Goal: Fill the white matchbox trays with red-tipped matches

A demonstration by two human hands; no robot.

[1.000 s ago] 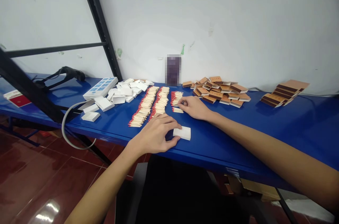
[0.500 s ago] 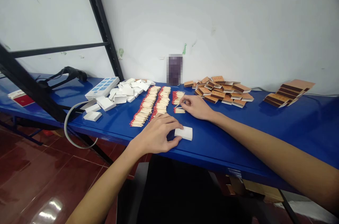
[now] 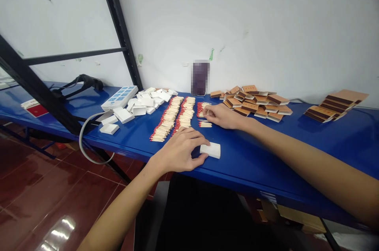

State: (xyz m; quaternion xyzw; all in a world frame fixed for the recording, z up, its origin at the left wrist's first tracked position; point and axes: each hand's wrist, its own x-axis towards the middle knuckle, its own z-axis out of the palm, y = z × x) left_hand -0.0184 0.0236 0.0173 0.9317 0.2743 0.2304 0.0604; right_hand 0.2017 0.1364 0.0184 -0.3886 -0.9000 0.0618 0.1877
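Observation:
My left hand (image 3: 180, 150) grips a small white inner matchbox tray (image 3: 211, 150) between thumb and fingers on the blue table (image 3: 266, 152). My right hand (image 3: 222, 116) reaches further back, its fingers pinched on a few matches at the short row of red-tipped matches (image 3: 201, 109). A small separate bunch of matches (image 3: 205, 124) lies just in front of that hand. Two long rows of matches (image 3: 174, 116) stretch to the left of it.
A heap of white trays (image 3: 142, 102) and a white power strip (image 3: 119, 97) with its cable lie at left. Brown matchbox sleeves (image 3: 254, 102) are piled at the back, with a neater stack (image 3: 334, 104) far right. Black shelf struts (image 3: 38, 89) cross the left side.
My right hand has shifted slightly back along the short match row, leaving a small bunch in front of it. My left hand stays on the white tray. The view drifted left.

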